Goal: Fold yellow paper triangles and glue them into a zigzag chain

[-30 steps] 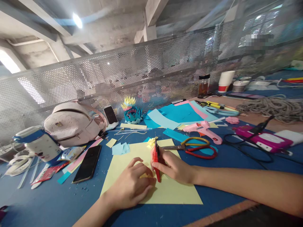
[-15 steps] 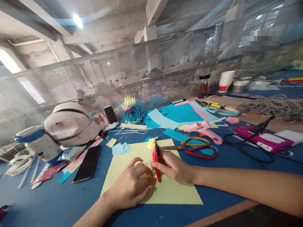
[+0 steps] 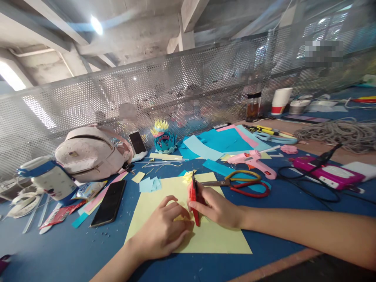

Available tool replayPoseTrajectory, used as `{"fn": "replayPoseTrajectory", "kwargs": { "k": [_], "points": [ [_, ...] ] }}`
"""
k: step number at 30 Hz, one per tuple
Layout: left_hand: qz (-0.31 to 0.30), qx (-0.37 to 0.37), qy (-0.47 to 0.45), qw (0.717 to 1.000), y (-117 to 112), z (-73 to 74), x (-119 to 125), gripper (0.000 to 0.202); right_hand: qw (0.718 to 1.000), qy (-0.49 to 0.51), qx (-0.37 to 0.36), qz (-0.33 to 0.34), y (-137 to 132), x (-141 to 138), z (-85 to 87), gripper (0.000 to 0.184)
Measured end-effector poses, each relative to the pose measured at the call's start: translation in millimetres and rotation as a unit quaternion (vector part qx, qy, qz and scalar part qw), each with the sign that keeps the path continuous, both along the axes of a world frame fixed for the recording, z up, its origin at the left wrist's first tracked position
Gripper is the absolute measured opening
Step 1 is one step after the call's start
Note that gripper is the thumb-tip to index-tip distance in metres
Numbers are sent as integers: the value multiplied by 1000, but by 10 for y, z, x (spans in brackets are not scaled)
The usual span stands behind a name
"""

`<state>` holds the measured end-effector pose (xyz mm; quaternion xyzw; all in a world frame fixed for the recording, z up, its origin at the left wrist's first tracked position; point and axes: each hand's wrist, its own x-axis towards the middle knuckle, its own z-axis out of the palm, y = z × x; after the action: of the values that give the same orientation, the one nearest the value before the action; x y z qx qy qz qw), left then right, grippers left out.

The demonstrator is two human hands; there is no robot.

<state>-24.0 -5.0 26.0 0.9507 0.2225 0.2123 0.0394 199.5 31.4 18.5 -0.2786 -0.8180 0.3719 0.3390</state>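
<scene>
A pale yellow sheet of paper (image 3: 155, 203) lies on the blue table in front of me. My left hand (image 3: 166, 227) rests on it with curled fingers, pressing down yellow paper near the sheet's middle; the fingertips are partly hidden. In my right hand (image 3: 216, 205) is a red utility knife (image 3: 194, 194), held upright with its dark metal end pointing away from me and its lower end beside my left fingertips. Just past the knife sit small folded yellow paper pieces (image 3: 187, 177). Scissors (image 3: 246, 183) with red and yellow handles lie right of my right hand.
Light blue paper squares (image 3: 150, 184) and a black phone (image 3: 108, 203) are at left, near a pale backpack (image 3: 88, 154). A pink glue gun (image 3: 254, 161), blue sheets (image 3: 216, 141) and a magenta power strip (image 3: 329, 172) with black cable lie right. A folded-paper piece (image 3: 164, 141) stands behind.
</scene>
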Motion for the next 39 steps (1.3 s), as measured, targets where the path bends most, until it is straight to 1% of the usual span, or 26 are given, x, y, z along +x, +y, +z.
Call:
{"fn": "replayPoseTrajectory", "kwargs": {
  "k": [7, 13, 27, 31, 39],
  "points": [
    [-4, 1, -3, 1000, -8, 3, 7, 21, 1000, 0, 0, 3, 12, 6, -14, 29],
    [-2, -1, -1, 1000, -3, 14, 1, 22, 1000, 0, 4, 5, 11, -1, 0, 32],
    [3, 2, 3, 1000, -5, 5, 5, 21, 1000, 0, -12, 1, 2, -6, 0, 29],
    [1, -6, 5, 1000, -12, -5, 12, 20, 1000, 0, -9, -10, -2, -14, 16, 30],
    [4, -6, 16, 1000, -8, -13, 22, 19, 999, 10, -42, -10, 25, -21, 16, 32]
  ]
}}
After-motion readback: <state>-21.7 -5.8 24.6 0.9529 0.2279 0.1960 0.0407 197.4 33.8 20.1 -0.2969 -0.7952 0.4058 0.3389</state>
